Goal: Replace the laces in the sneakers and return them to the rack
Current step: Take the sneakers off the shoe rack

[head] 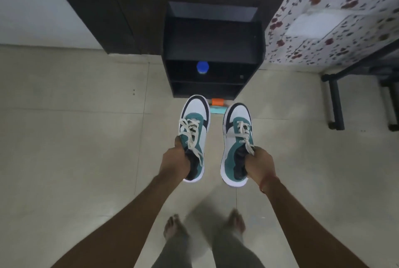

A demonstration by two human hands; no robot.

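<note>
I hold two white, teal and navy sneakers in the air above the tiled floor, toes pointing away from me. My left hand grips the left sneaker at its collar, fingers inside the opening. My right hand grips the right sneaker the same way. Both carry cream laces threaded through the eyelets, with loose ends hanging toward the heels. A black shoe rack with open shelves stands just ahead of the toes.
A blue-capped object sits on a lower rack shelf. An orange and teal item lies on the floor at the rack's foot. A dark wardrobe is behind, a floral-sheeted bed with a black frame at right. My bare feet stand below.
</note>
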